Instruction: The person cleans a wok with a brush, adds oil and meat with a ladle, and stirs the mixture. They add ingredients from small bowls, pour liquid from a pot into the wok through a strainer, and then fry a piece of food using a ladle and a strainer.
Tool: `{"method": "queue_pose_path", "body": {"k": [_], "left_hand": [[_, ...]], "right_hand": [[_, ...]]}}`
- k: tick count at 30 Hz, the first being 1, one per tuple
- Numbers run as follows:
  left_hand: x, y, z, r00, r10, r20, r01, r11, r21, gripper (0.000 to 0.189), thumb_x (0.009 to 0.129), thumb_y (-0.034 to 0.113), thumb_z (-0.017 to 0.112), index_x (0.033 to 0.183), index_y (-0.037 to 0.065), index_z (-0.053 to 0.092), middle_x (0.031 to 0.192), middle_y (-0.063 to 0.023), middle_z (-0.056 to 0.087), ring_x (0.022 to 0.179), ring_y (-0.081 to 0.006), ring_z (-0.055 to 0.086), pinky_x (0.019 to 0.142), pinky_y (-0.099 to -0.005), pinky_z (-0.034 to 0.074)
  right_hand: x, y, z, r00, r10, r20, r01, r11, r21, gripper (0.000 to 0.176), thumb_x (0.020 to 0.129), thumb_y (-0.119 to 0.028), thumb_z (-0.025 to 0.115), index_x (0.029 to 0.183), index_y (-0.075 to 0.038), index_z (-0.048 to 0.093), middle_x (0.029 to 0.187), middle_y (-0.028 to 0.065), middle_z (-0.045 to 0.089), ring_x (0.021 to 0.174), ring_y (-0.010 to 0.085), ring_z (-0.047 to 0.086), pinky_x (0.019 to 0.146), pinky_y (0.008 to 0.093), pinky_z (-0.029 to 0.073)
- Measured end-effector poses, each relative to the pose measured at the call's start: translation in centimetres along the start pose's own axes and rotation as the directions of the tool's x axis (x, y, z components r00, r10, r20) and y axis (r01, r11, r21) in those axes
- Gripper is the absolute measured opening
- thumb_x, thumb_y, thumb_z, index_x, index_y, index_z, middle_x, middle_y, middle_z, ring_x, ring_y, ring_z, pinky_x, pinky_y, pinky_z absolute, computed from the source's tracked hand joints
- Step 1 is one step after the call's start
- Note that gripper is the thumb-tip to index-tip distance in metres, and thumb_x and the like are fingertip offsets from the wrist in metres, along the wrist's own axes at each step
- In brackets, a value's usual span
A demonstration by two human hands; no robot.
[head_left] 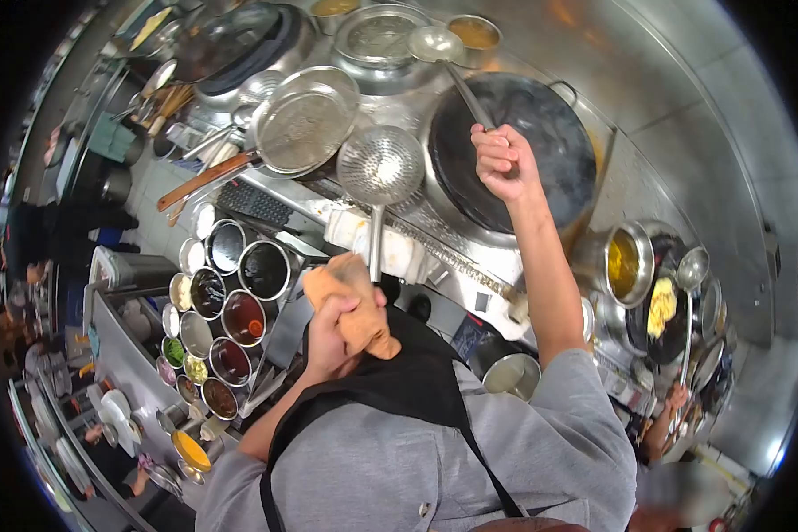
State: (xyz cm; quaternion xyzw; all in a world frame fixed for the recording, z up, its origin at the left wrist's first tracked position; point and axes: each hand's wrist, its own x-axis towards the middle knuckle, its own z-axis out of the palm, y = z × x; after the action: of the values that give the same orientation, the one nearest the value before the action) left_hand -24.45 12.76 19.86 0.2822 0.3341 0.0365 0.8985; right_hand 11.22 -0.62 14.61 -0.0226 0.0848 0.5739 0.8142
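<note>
From my distance, I see that the steel stove (492, 257) carries a black wok (554, 146) beneath the right hand (504, 161), a metal pot (591, 257) rightward, and a white cloth (401, 246) ahead of the left hand (337, 332).

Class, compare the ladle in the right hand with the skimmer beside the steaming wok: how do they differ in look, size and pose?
The ladle has a smaller bowl with no holes visible; the skimmer has a wider bowl dotted with holes. The ladle's handle slants across the picture, gripped by the right hand, while the skimmer's handle runs nearly straight down it. Both are metal, with round bowls.
</note>
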Motion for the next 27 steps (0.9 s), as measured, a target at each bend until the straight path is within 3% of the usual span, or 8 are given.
{"method": "queue_pose_path", "body": {"k": [9,11,13,16,19,20,22,27], "left_hand": [[0.7,-5.1,3.2,0.921,-0.175,0.348,0.101,0.970,0.219,0.067,0.078,0.018,0.056,0.139,-0.007,0.043,0.129,-0.0228,0.058,0.114,-0.0317,0.062,0.102,-0.0440,0.051],[0.4,-5.6,3.3,0.905,-0.201,0.375,0.107,0.960,0.257,0.070,0.078,0.017,0.056,0.142,-0.006,0.039,0.132,-0.0234,0.057,0.116,-0.0321,0.062,0.102,-0.0440,0.051],[0.4,-6.1,3.9,0.877,-0.210,0.432,0.125,0.968,0.216,0.071,0.079,0.017,0.056,0.144,-0.004,0.037,0.132,-0.0236,0.057,0.114,-0.0316,0.063,0.099,-0.0425,0.053],[-0.2,-7.0,2.9,0.876,-0.242,0.418,0.150,0.959,0.240,0.053,0.084,0.013,0.059,0.134,-0.002,0.047,0.108,-0.0150,0.066,0.090,-0.0235,0.067,0.080,-0.0361,0.057],[-1.6,-7.7,3.1,0.913,-0.151,0.380,0.039,0.957,0.286,0.047,0.087,0.012,0.062,0.131,-0.001,0.048,0.104,-0.0133,0.067,0.089,-0.0205,0.066,0.078,-0.0341,0.056],[-2.3,-7.9,3.2,0.927,-0.110,0.358,-0.004,0.953,0.303,0.045,0.088,0.011,0.063,0.130,0.000,0.049,0.103,-0.0129,0.067,0.090,-0.0195,0.066,0.077,-0.0335,0.056],[-3.7,-7.9,3.3,0.954,-0.044,0.296,-0.056,0.945,0.322,0.044,0.089,0.010,0.065,0.129,0.000,0.049,0.102,-0.0125,0.067,0.091,-0.0183,0.065,0.077,-0.0323,0.056],[-6.7,-8.0,1.9,0.980,0.065,0.186,-0.125,0.935,0.331,0.046,0.090,0.010,0.067,0.131,0.000,0.049,0.101,-0.0122,0.067,0.092,-0.0178,0.065,0.077,-0.0311,0.055]], "right_hand": [[-15.9,5.9,-0.1,0.909,-0.214,-0.357,0.046,0.905,-0.424,0.013,0.090,-0.003,0.048,0.103,-0.004,0.049,0.065,-0.0048,0.045,0.042,0.0028,0.041,0.035,0.0240,0.036],[-17.3,5.8,-2.1,0.809,-0.372,-0.456,-0.108,0.668,-0.737,0.014,0.090,-0.003,0.049,0.104,-0.004,0.047,0.065,-0.0035,0.045,0.042,0.0025,0.041,0.035,0.0245,0.037],[-18.3,8.0,-3.9,0.707,-0.592,-0.387,-0.361,0.168,-0.917,0.022,0.085,-0.007,0.056,0.104,-0.004,0.045,0.064,-0.0005,0.045,0.043,0.0094,0.046,0.036,0.0285,0.039],[-20.5,9.2,-11.4,0.680,-0.729,0.078,-0.485,-0.527,-0.698,0.033,0.086,-0.014,0.061,0.113,-0.004,0.045,0.080,0.0225,0.065,0.068,0.0412,0.067,0.065,0.0514,0.052],[-20.5,14.6,-15.6,0.627,-0.778,0.036,-0.485,-0.426,-0.764,0.033,0.086,-0.013,0.060,0.116,-0.009,0.047,0.075,0.0171,0.065,0.072,0.0394,0.068,0.066,0.0503,0.052],[-20.4,16.8,-14.7,0.664,-0.689,-0.292,-0.391,0.013,-0.920,0.030,0.083,-0.010,0.063,0.111,-0.007,0.051,0.072,0.0106,0.061,0.067,0.0265,0.066,0.063,0.0417,0.050],[-19.8,19.6,-20.9,0.711,-0.701,-0.065,-0.230,-0.143,-0.963,0.028,0.080,-0.011,0.067,0.106,-0.004,0.059,0.068,0.0060,0.054,0.064,0.0171,0.054,0.062,0.0342,0.046],[-16.6,23.3,-25.9,0.723,-0.686,-0.076,-0.313,-0.227,-0.922,0.029,0.083,-0.015,0.065,0.109,-0.004,0.058,0.082,0.0201,0.067,0.079,0.0395,0.066,0.071,0.0476,0.050]]}}
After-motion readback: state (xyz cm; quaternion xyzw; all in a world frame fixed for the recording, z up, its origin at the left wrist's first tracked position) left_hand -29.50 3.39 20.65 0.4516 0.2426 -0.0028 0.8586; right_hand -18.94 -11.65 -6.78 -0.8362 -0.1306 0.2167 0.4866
